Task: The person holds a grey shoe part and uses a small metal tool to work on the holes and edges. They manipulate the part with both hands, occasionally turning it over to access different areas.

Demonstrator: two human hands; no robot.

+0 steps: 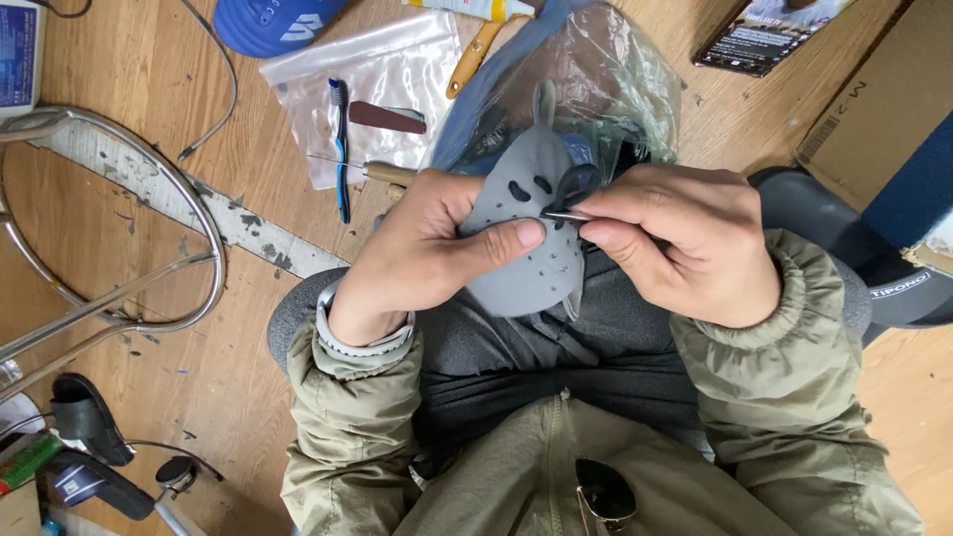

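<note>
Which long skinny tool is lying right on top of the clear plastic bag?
The blue toothbrush. It lies straight across the clear bag. The yellow-handled tool only passes the bag's corner, and the thin metal needle is pinched in the right hand.

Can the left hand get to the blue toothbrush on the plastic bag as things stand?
Probably not right away. The left hand is pinching the grey perforated piece. The blue toothbrush lies uncovered on the clear plastic bag just beyond, so once that grip lets go, the way looks free.

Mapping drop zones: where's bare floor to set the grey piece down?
Bare wood lies between the metal chair frame and left hand, and below the frame beside the left sleeve. Crowded above: clear bag, toothbrush, awl, cardboard box at right.
</note>
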